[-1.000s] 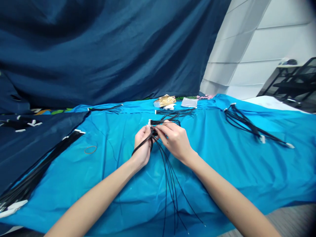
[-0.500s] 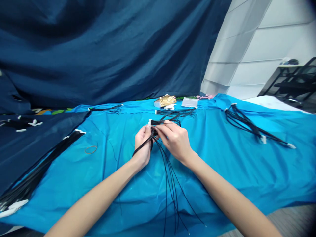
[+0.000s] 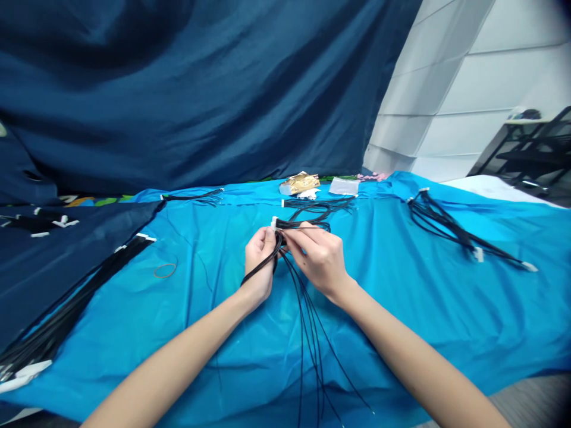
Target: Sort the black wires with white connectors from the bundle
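Note:
My left hand (image 3: 259, 261) is closed round a bundle of thin black wires (image 3: 307, 321) at the middle of the bright blue cloth (image 3: 401, 309). A loop of the wires runs down past my left wrist, and the loose ends trail towards me. My right hand (image 3: 317, 257) pinches the same wires just right of my left hand, fingers pressed together. A small white connector (image 3: 273, 223) with black wires lies on the cloth just beyond my fingertips.
More black wire bundles lie at the right (image 3: 450, 232), at the left edge (image 3: 66, 309) and at the back (image 3: 321, 204). A rubber band (image 3: 165, 271) lies left of my hands. A gold packet (image 3: 298, 182) and a clear bag (image 3: 343, 186) sit at the back. A dark blue drape (image 3: 200, 89) hangs behind.
Both hands stay together on the wires with only slight finger movement. The view has shifted a little.

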Available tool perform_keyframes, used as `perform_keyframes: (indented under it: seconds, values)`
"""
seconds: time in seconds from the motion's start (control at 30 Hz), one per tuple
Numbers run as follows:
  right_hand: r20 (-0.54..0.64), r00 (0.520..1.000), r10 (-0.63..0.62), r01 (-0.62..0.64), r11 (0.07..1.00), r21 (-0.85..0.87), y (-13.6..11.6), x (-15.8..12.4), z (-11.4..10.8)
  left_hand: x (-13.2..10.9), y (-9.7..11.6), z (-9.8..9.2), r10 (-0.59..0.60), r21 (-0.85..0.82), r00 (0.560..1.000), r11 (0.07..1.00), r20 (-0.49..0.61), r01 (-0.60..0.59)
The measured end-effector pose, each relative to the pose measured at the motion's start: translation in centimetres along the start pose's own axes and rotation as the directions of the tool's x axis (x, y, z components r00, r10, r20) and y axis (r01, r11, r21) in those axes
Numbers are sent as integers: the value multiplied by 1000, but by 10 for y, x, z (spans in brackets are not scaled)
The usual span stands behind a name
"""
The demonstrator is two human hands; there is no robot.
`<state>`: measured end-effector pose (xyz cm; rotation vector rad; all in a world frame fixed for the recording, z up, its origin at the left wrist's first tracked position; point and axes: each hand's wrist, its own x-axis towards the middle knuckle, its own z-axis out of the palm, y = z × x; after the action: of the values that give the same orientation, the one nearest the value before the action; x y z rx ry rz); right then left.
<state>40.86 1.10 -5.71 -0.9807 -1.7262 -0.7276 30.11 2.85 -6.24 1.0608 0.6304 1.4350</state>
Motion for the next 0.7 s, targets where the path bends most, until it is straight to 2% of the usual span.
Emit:
perform_keyframes:
  seconds: [0.3,0.7]
  values:
    - [-29,999,-28,27,999,-32,-1,0,0,-1,-1,-1,21,14,1000,1000,16,-21]
    - [48,996,-73,76,995,-72,1,-2,-1,1,-4,-3,20,55,1000,998,-8,-19]
